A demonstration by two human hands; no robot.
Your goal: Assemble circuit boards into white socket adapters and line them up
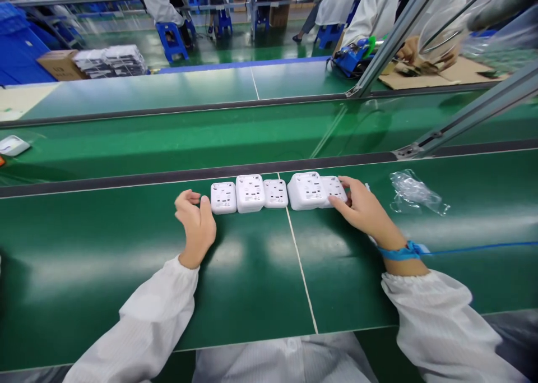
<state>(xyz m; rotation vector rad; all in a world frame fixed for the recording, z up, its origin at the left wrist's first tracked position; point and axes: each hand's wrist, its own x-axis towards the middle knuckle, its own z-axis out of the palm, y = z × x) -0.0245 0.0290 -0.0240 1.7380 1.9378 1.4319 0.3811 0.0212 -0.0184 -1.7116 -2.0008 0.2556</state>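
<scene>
Several white plug socket adapters lie in a row on the green bench, their slotted faces up. At the row's left end is a small adapter (223,197), beside a larger one (250,193) and another small one (276,193). Past a narrow gap, a bigger adapter (308,190) touches the small rightmost adapter (333,187). My right hand (356,203) grips this rightmost one between thumb and fingers. My left hand (195,220) is just left of the row, empty, thumb and bent fingers apart.
A crumpled clear plastic bag (416,191) lies on the right. A blue cord (479,248) runs from my right wristband. Beyond the bench edge runs a green conveyor belt (176,144) with a white item (14,146) at left. Metal struts (471,114) slant up at right.
</scene>
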